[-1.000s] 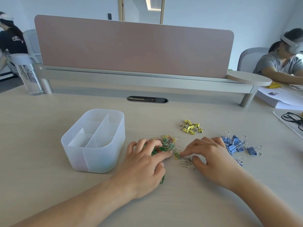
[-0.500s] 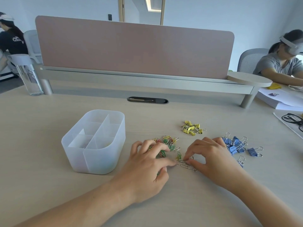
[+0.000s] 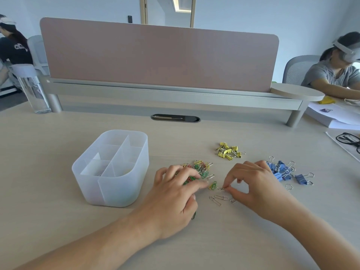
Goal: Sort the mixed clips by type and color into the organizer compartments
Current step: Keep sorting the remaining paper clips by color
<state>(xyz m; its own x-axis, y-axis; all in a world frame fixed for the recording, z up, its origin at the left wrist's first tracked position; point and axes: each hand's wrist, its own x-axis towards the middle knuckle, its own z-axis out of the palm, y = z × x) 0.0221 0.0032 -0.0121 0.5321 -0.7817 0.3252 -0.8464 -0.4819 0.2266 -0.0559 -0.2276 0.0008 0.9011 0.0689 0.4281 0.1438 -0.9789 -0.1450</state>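
Water bottle [image 3: 35,90], perhaps glasses [image 3: 349,140].

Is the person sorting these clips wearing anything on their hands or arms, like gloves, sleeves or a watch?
No. The left hand and right hand are bare: no gloves, rings, watch or bracelet show. Both forearms are uncovered to the picture's edge, so no sleeve is in view.

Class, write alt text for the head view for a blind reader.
On a desk, the right hand pinches a silver paper clip; the left hand rests on a mixed clip pile. An organizer stands left; yellow binder clips and blue binder clips lie right.
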